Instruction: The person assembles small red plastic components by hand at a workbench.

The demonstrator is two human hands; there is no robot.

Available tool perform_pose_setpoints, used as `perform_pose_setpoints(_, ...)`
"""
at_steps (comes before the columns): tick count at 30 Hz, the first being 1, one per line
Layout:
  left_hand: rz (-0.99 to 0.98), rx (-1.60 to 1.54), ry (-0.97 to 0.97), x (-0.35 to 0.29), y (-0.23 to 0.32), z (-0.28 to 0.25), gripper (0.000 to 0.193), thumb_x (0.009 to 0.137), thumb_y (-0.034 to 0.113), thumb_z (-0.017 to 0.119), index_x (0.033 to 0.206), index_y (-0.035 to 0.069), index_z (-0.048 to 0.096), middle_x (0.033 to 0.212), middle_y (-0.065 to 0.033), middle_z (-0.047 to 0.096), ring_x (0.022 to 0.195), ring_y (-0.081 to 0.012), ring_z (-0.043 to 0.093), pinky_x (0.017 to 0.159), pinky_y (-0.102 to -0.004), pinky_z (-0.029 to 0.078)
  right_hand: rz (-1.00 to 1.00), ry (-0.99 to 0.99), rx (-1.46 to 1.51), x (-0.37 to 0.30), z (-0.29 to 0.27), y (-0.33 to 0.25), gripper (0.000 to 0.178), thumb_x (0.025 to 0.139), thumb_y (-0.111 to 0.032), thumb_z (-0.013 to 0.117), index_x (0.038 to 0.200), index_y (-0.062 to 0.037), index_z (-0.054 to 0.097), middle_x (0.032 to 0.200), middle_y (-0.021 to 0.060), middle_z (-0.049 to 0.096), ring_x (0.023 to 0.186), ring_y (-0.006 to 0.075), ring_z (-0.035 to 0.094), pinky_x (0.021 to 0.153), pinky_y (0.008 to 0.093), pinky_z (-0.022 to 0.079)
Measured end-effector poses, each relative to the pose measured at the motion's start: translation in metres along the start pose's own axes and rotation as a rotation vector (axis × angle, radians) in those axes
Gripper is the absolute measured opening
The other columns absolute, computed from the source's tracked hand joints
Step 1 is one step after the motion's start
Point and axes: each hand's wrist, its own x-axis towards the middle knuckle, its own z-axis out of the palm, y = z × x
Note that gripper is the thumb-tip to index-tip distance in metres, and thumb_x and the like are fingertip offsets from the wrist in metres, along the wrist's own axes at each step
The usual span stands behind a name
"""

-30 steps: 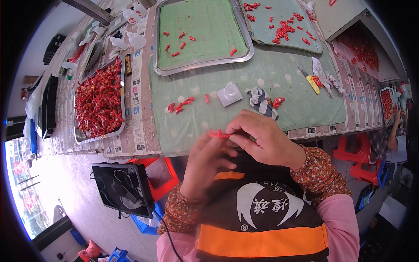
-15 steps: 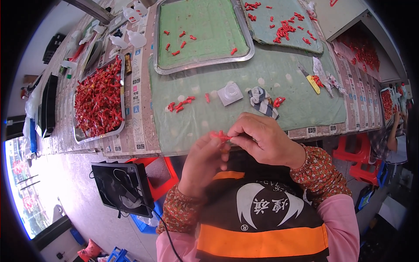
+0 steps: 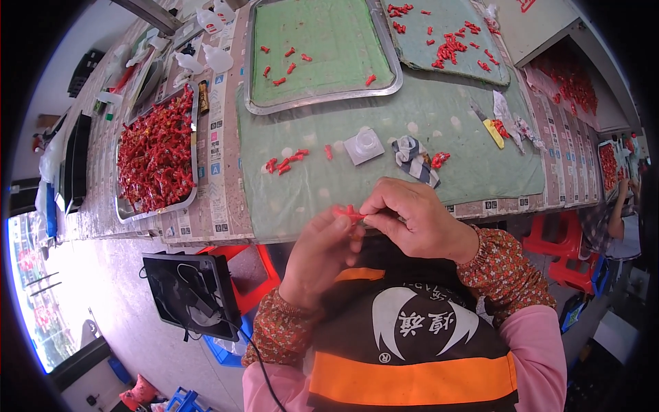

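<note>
My left hand (image 3: 320,248) pinches a small red moulded piece (image 3: 348,213) in front of my apron, just off the table's near edge. The thumb and fingers of my right hand (image 3: 416,218) close on the right end of the same piece. Its exact shape is partly covered by fingertips. Beyond my hands, on the green cloth (image 3: 288,213), lie a small cluster of similar red pieces (image 3: 285,165) and a single red piece (image 3: 328,152). A white square block with a round cup (image 3: 364,146) and a striped cloth (image 3: 414,159) with red pieces beside it lie farther right.
At left stands a metal tray (image 3: 130,218) heaped with shiny red pieces. A green-lined tray (image 3: 309,104) and a green board (image 3: 473,20) hold scattered red ones. A yellow-handled knife (image 3: 493,132) lies at right, white bottles (image 3: 217,59) at far left. Another person (image 3: 618,223) sits far right.
Both hands keep their hold on the red piece, with barely any shift. The view has moved very slightly; nothing on the table has been moved.
</note>
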Motion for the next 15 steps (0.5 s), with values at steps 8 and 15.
perform_pose_setpoints(8, -0.002, 0.007, 0.003, -0.0002, 0.0001, -0.0003, 0.02, 0.097, 0.026, 0.062, 0.108, 0.009, 0.059, 0.093, -0.0025, 0.064, 0.076, -0.0111, 0.058, 0.059, -0.0245, 0.045, 0.003, 0.002, 0.002, -0.0003, 0.0013, 0.001, 0.014, 0.081, 0.005, 0.069, 0.089, -0.0011, 0.06, 0.08, 0.0099, 0.06, 0.07, 0.0243, 0.063, 0.061, 0.0325, 0.047)
perform_pose_setpoints(15, -0.005, 0.004, 0.0, 0.0002, 0.0001, -0.0005, 0.02, 0.097, 0.026, 0.062, 0.108, 0.009, 0.06, 0.092, -0.0022, 0.064, 0.076, -0.0112, 0.058, 0.059, -0.0248, 0.045, 0.016, -0.001, 0.016, 0.0, 0.002, 0.0012, 0.013, 0.081, 0.005, 0.069, 0.089, -0.0011, 0.06, 0.08, 0.01, 0.06, 0.071, 0.0245, 0.063, 0.061, 0.0326, 0.048)
